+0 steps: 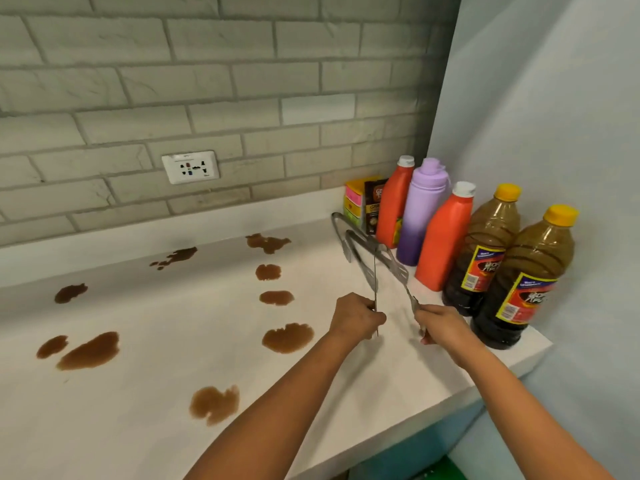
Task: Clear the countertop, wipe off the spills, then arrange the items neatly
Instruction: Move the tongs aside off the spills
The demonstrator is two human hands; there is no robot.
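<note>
left hand (356,315) grip pinches thin metal utensil (375,282) | right hand (441,323) grip pinches slotted steel spatula (398,268) | both above white tabletop (173,341) at 3 o'clock | brown spills (287,337) toward 9 o'clock

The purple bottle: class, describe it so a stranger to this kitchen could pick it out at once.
Look to the right end of the white countertop, where bottles line the blue wall. The purple bottle stands second from the back, between two orange bottles. It alone is lilac, darkening towards its base.
</note>
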